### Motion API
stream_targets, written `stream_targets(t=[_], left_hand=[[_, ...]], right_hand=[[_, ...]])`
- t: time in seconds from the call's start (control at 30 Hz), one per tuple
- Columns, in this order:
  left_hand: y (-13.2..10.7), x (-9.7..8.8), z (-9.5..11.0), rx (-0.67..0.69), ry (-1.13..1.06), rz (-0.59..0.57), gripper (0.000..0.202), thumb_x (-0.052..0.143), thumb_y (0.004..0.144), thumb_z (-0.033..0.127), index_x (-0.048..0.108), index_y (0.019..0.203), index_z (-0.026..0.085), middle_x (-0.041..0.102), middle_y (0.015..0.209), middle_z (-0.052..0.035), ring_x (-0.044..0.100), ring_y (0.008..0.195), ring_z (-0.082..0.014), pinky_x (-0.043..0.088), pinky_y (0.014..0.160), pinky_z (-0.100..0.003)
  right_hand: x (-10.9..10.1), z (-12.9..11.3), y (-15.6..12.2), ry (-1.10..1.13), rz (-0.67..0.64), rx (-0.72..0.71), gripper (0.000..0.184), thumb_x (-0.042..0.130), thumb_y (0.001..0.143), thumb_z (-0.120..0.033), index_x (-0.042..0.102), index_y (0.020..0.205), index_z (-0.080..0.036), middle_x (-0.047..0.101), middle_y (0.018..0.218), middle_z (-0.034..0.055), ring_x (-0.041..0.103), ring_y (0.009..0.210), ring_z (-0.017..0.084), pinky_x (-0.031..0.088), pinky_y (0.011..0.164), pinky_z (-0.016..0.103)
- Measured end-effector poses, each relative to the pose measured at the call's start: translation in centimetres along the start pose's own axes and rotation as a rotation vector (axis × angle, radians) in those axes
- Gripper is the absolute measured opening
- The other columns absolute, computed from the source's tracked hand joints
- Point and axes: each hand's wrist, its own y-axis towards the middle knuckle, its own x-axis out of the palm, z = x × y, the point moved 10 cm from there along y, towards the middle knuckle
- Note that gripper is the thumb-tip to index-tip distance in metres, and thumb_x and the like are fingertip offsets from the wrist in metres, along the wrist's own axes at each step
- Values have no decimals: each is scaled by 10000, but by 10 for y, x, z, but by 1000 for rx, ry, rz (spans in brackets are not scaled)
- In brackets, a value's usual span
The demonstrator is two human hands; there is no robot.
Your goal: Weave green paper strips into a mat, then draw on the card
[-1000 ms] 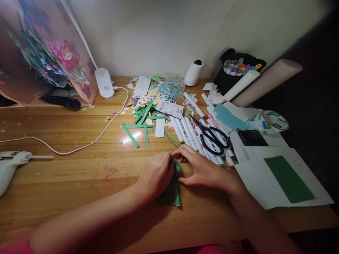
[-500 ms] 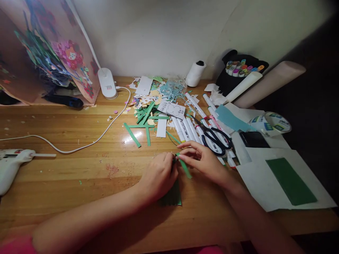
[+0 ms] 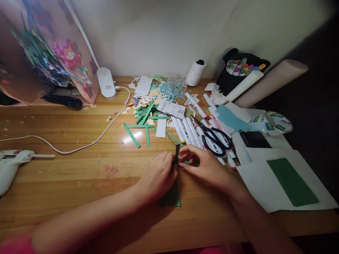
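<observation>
My left hand (image 3: 159,174) is closed over a piece of dark green paper (image 3: 171,198) low in the middle of the desk. The paper's lower end, marked with narrow lengthwise lines, shows beneath the palm; the rest is hidden. A dark green paper strip (image 3: 177,151) stands up from between the two hands. Thumb and fingertips of my right hand (image 3: 203,164) pinch at the strip's base, touching it beside the left fingers. A bit of brighter green shows behind the right fingers.
Beyond the hands lie green strips (image 3: 131,135), paper scraps, white markers (image 3: 194,130) and black-handled scissors (image 3: 215,139). At right are a tape roll (image 3: 272,123) and a green sheet (image 3: 292,181) on white paper. A glue gun (image 3: 13,165) and white cable (image 3: 102,133) occupy the left.
The green strip that hung down to the right from my right fingers now stands upright between the hands. My right hand has shifted slightly; the left stays over the green paper.
</observation>
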Motion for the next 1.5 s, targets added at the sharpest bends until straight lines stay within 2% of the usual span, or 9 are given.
stream_targets(t=[0.3,0.47,0.57,0.7,0.8,0.97,1.17,1.33,1.5], left_hand=[[4,6,-3,52,50,-14,116,434,884,106,540,903,149,592,822,-45,559,712,-181,460,603,-280],[0,7,7,130,89,-22,148,413,907,114,557,907,148,575,819,-50,551,708,-185,476,613,-294],[-11,9,28,261,253,3,210,385,890,69,590,882,117,581,798,-77,554,701,-204,484,577,-301],[-30,16,53,377,505,59,353,323,835,-17,622,1020,10,622,911,-145,584,739,-209,515,602,-306],[-39,23,59,380,655,58,435,322,791,-24,621,1106,-32,626,1037,-179,607,857,-227,536,711,-317],[-45,28,61,393,731,65,439,380,777,31,655,1118,7,623,1172,-174,617,952,-238,546,777,-305],[-48,29,65,431,750,82,393,407,818,96,668,1100,17,645,1146,-199,631,956,-267,556,746,-334],[-50,31,68,460,753,52,387,407,836,115,660,1105,0,643,1134,-222,629,974,-284,550,755,-353],[-49,29,71,488,739,66,383,412,836,128,667,1072,-32,653,1098,-244,650,925,-299,556,733,-364]], right_hand=[[3,-7,2,-253,15,-43,232,549,756,-67,620,922,-212,652,856,5,614,814,157,479,709,269],[-1,-13,2,-319,33,-122,192,564,766,-78,614,899,-209,652,871,19,605,813,166,484,713,284],[-5,-15,2,-367,34,-148,136,573,818,-125,636,904,-209,664,903,31,610,851,182,494,750,313],[-8,-26,-1,-465,44,-256,158,539,874,-145,678,912,-210,665,903,56,601,921,211,495,817,360],[-8,-29,-2,-560,44,-304,157,535,889,-158,686,900,-197,649,876,73,586,906,228,500,788,375],[-7,-30,-2,-667,68,-313,148,527,900,-162,669,862,-177,645,866,82,572,897,239,494,772,384],[2,-38,-6,-583,48,-373,161,514,914,-175,663,856,-194,647,871,67,564,892,218,491,773,362],[12,-34,-5,-574,32,-376,171,500,918,-172,650,839,-196,634,861,68,552,890,219,483,769,361],[8,-33,-4,-573,18,-347,151,510,908,-158,645,849,-188,628,871,67,555,894,218,481,775,359]])
